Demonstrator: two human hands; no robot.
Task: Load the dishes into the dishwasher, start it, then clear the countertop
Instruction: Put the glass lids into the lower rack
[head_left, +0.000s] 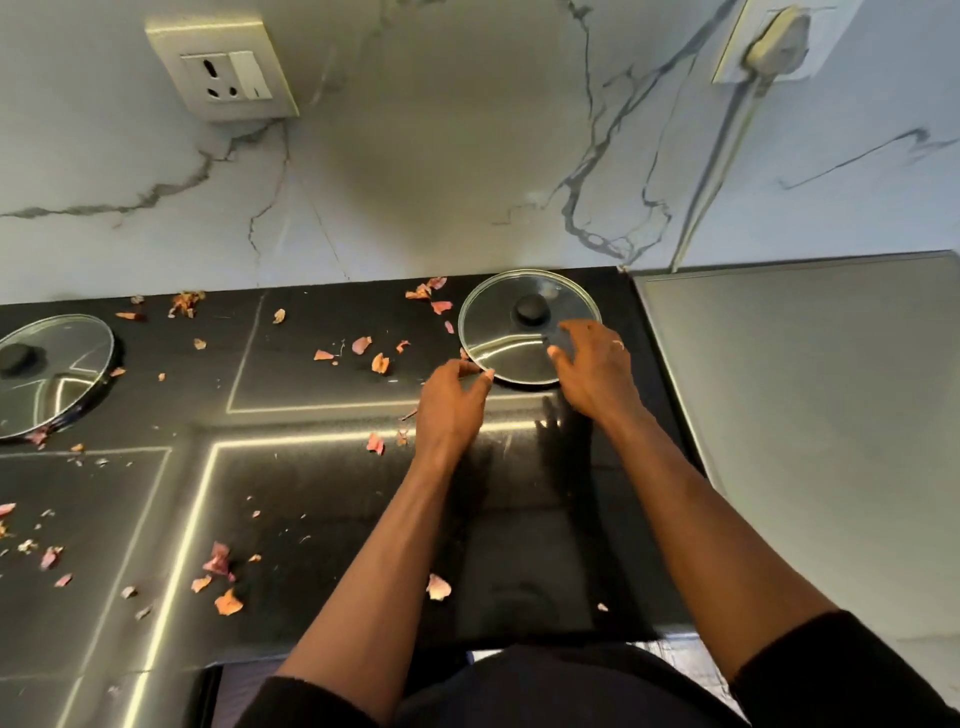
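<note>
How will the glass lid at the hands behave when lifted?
The glass lid looks rigid and probably breakable. Its smooth dome seems slippery; the black knob likely grips best. Lying flat, it should slide, not roll.

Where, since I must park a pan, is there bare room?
The grey metal surface right of the black cooktop is bare, as is the cooktop patch between the forearms. Left and rear are crowded: pink peel scraps, two round glass lids.

Free countertop (337, 519) in front of glass lid (493, 322); wall (415, 182) just behind.
</note>
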